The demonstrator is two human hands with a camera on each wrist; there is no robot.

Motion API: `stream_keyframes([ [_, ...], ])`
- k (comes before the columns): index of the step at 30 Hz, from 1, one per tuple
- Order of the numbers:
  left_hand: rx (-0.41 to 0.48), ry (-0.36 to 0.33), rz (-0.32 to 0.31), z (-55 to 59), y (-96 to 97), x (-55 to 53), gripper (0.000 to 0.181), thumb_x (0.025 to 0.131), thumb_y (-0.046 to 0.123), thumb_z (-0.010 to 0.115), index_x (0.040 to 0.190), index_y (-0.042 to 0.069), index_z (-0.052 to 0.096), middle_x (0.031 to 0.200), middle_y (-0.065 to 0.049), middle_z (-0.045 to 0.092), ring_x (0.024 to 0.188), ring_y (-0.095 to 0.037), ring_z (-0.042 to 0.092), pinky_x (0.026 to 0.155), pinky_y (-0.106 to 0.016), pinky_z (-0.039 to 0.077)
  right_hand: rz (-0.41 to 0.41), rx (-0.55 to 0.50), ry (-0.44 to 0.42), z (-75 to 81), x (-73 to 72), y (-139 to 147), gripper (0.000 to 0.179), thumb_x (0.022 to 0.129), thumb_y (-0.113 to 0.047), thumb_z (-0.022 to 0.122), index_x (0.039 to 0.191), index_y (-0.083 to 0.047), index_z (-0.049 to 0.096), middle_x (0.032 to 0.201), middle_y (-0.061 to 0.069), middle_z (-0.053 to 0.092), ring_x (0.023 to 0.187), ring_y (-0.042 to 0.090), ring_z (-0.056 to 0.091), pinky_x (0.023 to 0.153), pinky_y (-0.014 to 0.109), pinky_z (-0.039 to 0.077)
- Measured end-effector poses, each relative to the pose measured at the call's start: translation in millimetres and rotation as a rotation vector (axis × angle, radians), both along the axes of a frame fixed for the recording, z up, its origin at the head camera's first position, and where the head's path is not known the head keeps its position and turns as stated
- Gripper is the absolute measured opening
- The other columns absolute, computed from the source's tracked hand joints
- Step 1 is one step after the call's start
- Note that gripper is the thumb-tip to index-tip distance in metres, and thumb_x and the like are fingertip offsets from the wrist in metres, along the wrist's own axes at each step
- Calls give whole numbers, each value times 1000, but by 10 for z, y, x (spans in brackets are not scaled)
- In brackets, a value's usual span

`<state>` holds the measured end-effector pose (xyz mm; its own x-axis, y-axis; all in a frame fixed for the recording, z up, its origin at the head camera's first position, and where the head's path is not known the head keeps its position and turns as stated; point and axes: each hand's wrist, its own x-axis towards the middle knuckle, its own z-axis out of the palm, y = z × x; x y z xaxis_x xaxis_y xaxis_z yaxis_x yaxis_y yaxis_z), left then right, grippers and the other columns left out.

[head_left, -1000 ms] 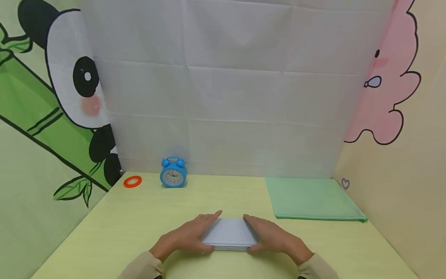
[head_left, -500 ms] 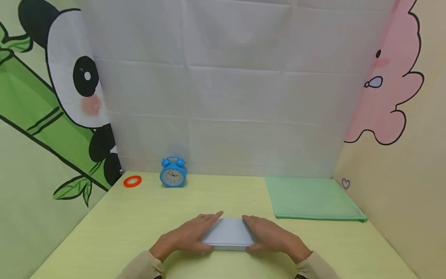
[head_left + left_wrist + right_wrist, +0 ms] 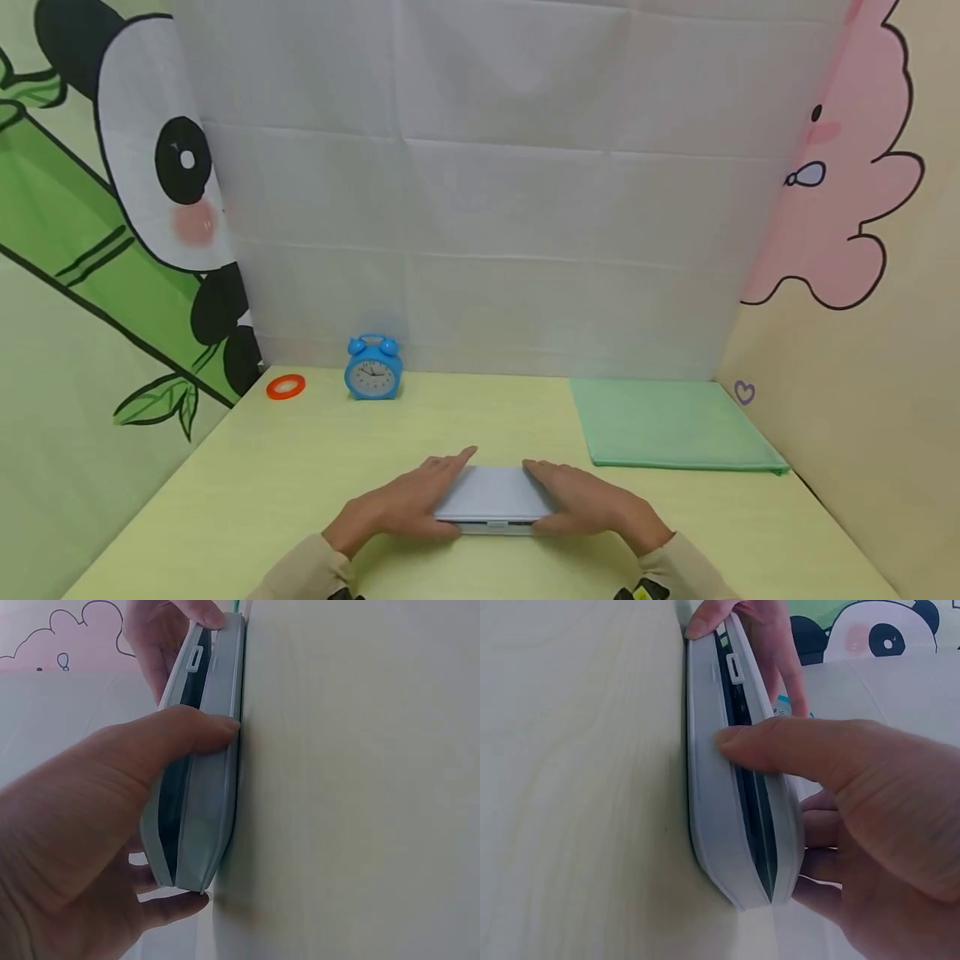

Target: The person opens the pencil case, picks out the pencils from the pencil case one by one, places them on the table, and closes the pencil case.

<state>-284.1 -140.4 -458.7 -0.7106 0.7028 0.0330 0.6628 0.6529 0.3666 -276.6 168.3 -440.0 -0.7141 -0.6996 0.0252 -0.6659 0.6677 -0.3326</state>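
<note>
A flat light-grey case (image 3: 495, 493) lies on the table in front of me in the head view. Its lid stands slightly raised, leaving a narrow dark gap along the front edge, and a small latch (image 3: 195, 658) hangs at the lid's middle. My left hand (image 3: 411, 502) holds the case's left end, thumb against the front of the lower half and fingers along the side. The right hand (image 3: 587, 503) grips the right end in the same way; in the right wrist view its thumb (image 3: 761, 748) presses near the gap. What the case contains is hidden.
Farther back on the yellow table (image 3: 480, 417) stand a blue alarm clock (image 3: 373, 371) and, to its left, an orange-red ring (image 3: 286, 387). A green flat cloth or mat (image 3: 675, 425) lies at the back right. A white sheet (image 3: 480, 208) hangs behind.
The case's lid has come up a little at the front: a dark gap and the latch now show where the edge was closed. Both hands have kept nearly the same place.
</note>
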Motion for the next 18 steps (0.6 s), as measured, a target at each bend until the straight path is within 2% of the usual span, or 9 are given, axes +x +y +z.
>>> stream_keyframes([
  [4,-6,-36,17,16,19,-20,108,85,49,74,162,17,4,155,-10,37,132,-21,40,104,-45,40,20,-37,-49,11,-35,51,82,89,-37,74,148,6,38,144,15,50,121,15,53,100,36,44],
  [7,15,-92,43,4,-25,-50,116,81,57,76,162,16,3,158,-12,32,139,-28,35,109,-49,35,34,-70,-90,28,-43,61,80,90,-36,74,147,6,39,141,15,53,114,10,54,96,33,46],
  [9,56,-152,85,-1,-76,-75,121,77,61,78,162,16,3,158,-13,31,142,-31,32,111,-53,32,37,-88,-109,41,-52,67,79,90,-36,74,147,6,39,139,15,55,110,8,55,93,31,47],
  [13,165,-252,162,-8,-207,-117,128,73,55,85,161,14,1,150,-13,42,136,-28,41,110,-54,32,35,-118,-132,42,-75,93,77,91,-38,73,148,3,41,135,13,58,105,5,56,90,29,47],
  [15,216,-283,162,-7,-257,-118,127,75,47,87,161,11,1,145,-12,46,130,-26,46,108,-54,34,38,-144,-147,34,-81,116,76,92,-40,71,148,2,42,137,13,57,109,7,57,92,30,47],
  [18,253,-282,143,-12,-301,-113,125,76,42,87,160,8,1,145,-12,46,131,-28,45,108,-56,32,53,-211,-190,22,-94,145,74,96,-43,65,149,3,40,144,16,52,123,16,55,99,34,45],
])
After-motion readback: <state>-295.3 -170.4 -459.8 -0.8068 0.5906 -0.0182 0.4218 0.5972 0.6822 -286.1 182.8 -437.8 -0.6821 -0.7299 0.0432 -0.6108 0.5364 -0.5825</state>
